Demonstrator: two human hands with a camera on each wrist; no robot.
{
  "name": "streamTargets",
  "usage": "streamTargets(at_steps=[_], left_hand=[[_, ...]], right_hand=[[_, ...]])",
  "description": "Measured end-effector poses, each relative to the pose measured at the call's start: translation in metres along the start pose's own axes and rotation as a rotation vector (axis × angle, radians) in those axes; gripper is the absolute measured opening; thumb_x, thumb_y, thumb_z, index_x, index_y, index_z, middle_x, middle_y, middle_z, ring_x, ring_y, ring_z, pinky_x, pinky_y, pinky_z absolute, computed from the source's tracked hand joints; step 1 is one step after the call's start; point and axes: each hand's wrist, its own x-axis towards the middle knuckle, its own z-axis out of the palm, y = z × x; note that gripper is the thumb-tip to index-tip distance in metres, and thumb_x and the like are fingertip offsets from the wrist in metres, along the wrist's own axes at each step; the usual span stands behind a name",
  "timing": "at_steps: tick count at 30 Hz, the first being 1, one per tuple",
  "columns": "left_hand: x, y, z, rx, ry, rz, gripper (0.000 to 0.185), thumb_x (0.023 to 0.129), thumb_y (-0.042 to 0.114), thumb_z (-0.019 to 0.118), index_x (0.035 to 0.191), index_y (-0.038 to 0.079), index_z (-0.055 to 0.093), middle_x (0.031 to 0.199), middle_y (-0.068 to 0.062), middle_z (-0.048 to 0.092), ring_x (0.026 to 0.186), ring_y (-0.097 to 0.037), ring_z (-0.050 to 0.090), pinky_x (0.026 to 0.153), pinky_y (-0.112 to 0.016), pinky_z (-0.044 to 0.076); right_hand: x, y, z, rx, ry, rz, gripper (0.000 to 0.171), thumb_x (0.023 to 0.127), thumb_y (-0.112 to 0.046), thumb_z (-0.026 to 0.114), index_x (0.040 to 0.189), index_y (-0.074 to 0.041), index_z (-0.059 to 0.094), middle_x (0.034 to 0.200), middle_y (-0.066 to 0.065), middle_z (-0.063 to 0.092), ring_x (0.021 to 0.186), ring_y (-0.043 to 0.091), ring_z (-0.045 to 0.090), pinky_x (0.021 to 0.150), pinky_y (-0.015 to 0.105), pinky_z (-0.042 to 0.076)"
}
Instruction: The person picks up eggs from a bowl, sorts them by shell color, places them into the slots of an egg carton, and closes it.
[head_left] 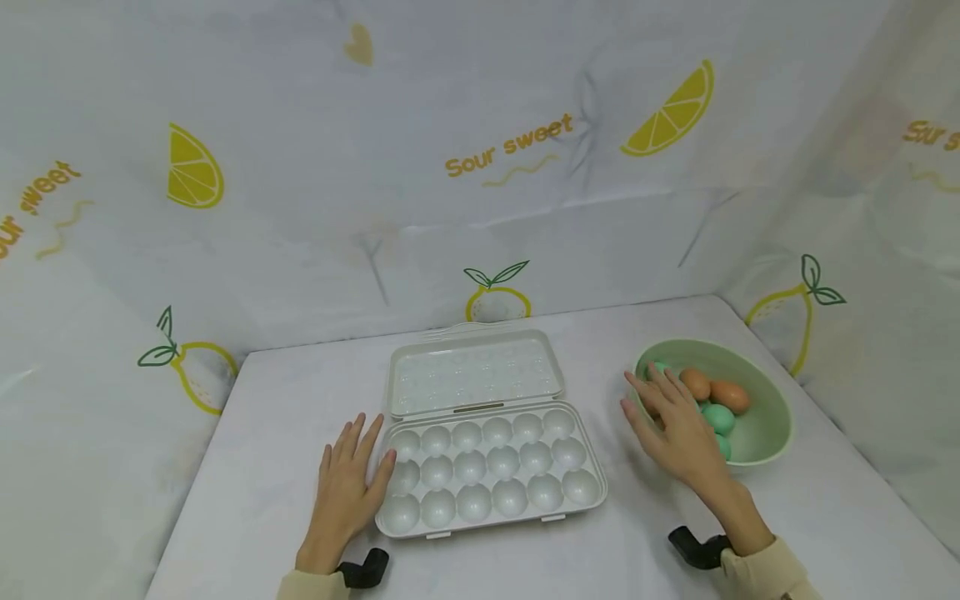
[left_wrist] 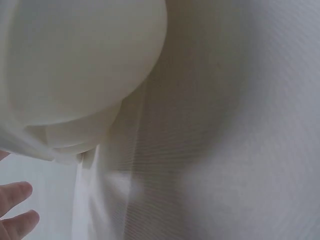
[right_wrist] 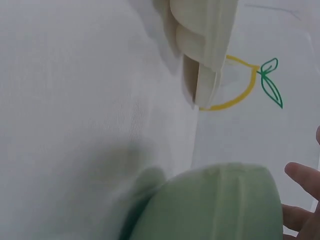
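Note:
A pale plastic egg tray [head_left: 472, 468] lies on the table with its clear-panelled lid [head_left: 476, 372] folded back behind it. Rows of round hollows fill the tray. Beside its left edge is my left hand [head_left: 345, 487], fingers spread, thumb at the rim; in the left wrist view, the tray's rounded underside [left_wrist: 85, 55] looms close, with fingertips [left_wrist: 20, 225] past it. My right hand [head_left: 681, 433] reaches over the left rim of a light green bowl [head_left: 768, 421], fingers extended. Brown eggs [head_left: 730, 397] and green eggs [head_left: 720, 418] sit inside, partly hidden by that hand.
The white-covered table [head_left: 637, 550] backs onto a hanging white cloth [head_left: 315, 150] printed with lemons and lettering. Another cloth wall [head_left: 892, 350] rises past the table's right edge. Each wrist carries a black strap mount [head_left: 697, 550].

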Motion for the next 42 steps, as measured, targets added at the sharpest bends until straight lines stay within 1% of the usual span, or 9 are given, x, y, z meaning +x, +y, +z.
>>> streamTargets(at_steps=[5, 8, 12, 15, 18, 22, 24, 27, 42], left_hand=[[-0.004, -0.003, 0.000, 0.009, -0.003, 0.018, 0.060, 0.098, 0.034, 0.062, 0.152, 0.012, 0.049, 0.156, -0.024, 0.048, 0.143, -0.049, 0.044, 0.113, -0.077, 0.029], [-0.008, -0.007, 0.000, 0.011, -0.013, 0.022, 0.065, 0.095, 0.038, 0.065, 0.153, 0.013, 0.048, 0.153, -0.021, 0.051, 0.141, -0.046, 0.047, 0.113, -0.075, 0.030], [-0.011, -0.015, 0.002, -0.026, -0.024, 0.029, 0.068, 0.093, 0.039, 0.068, 0.152, 0.013, 0.049, 0.148, -0.018, 0.059, 0.137, -0.043, 0.053, 0.114, -0.074, 0.029], [-0.013, -0.020, 0.005, -0.080, -0.029, 0.058, 0.064, 0.093, 0.036, 0.069, 0.149, 0.011, 0.052, 0.142, -0.018, 0.064, 0.133, -0.042, 0.058, 0.115, -0.075, 0.027], [-0.014, -0.023, 0.006, -0.129, -0.029, 0.108, 0.062, 0.092, 0.033, 0.072, 0.147, 0.008, 0.055, 0.138, -0.018, 0.066, 0.129, -0.042, 0.061, 0.114, -0.076, 0.026], [-0.014, -0.027, 0.005, -0.140, -0.035, 0.158, 0.067, 0.090, 0.033, 0.075, 0.146, 0.005, 0.054, 0.137, -0.019, 0.067, 0.127, -0.042, 0.062, 0.112, -0.076, 0.028], [-0.014, -0.029, 0.005, -0.139, -0.049, 0.161, 0.070, 0.088, 0.034, 0.077, 0.147, 0.004, 0.053, 0.138, -0.019, 0.066, 0.128, -0.041, 0.062, 0.113, -0.075, 0.028], [-0.013, -0.032, 0.005, -0.145, -0.079, 0.149, 0.075, 0.086, 0.037, 0.079, 0.148, 0.003, 0.052, 0.140, -0.019, 0.065, 0.130, -0.041, 0.061, 0.114, -0.074, 0.027], [-0.014, -0.041, -0.003, -0.135, -0.150, 0.177, 0.082, 0.077, 0.043, 0.084, 0.146, 0.008, 0.056, 0.142, -0.009, 0.066, 0.128, -0.038, 0.064, 0.118, -0.066, 0.028]], right_hand=[[0.007, 0.018, -0.013, 0.104, 0.046, -0.032, 0.043, 0.100, -0.018, 0.064, 0.138, 0.003, 0.060, 0.144, 0.040, 0.050, 0.136, 0.061, 0.042, 0.104, 0.078, 0.035], [0.011, 0.029, -0.019, 0.133, 0.074, -0.041, 0.042, 0.099, -0.013, 0.065, 0.136, 0.006, 0.060, 0.139, 0.036, 0.057, 0.132, 0.047, 0.054, 0.115, 0.042, 0.046], [0.014, 0.041, -0.027, 0.233, 0.060, -0.009, 0.047, 0.093, -0.004, 0.071, 0.137, 0.008, 0.059, 0.136, 0.034, 0.060, 0.118, -0.011, 0.057, 0.096, -0.005, 0.038], [0.015, 0.046, -0.032, 0.247, 0.024, 0.049, 0.053, 0.089, -0.001, 0.075, 0.138, 0.007, 0.058, 0.137, 0.035, 0.059, 0.112, -0.020, 0.051, 0.089, -0.004, 0.043], [0.017, 0.047, -0.036, 0.190, -0.028, 0.094, 0.056, 0.089, -0.005, 0.076, 0.140, 0.007, 0.056, 0.135, 0.037, 0.060, 0.114, 0.016, 0.070, 0.085, 0.006, 0.053], [0.018, 0.046, -0.036, 0.168, -0.118, 0.120, 0.059, 0.092, -0.010, 0.075, 0.143, 0.009, 0.051, 0.135, 0.042, 0.057, 0.119, 0.060, 0.060, 0.092, 0.047, 0.061], [0.019, 0.046, -0.036, 0.169, -0.157, 0.130, 0.061, 0.093, -0.012, 0.074, 0.145, 0.009, 0.049, 0.136, 0.043, 0.054, 0.120, 0.063, 0.057, 0.096, 0.062, 0.055], [0.021, 0.047, -0.036, 0.158, -0.187, 0.145, 0.064, 0.093, -0.015, 0.075, 0.146, 0.008, 0.048, 0.137, 0.043, 0.054, 0.121, 0.061, 0.057, 0.098, 0.064, 0.052], [0.035, 0.053, -0.031, -0.022, -0.257, -0.077, 0.064, 0.071, 0.000, 0.087, 0.126, 0.018, 0.061, 0.109, 0.031, 0.071, 0.092, 0.040, 0.070, 0.076, 0.044, 0.061]])
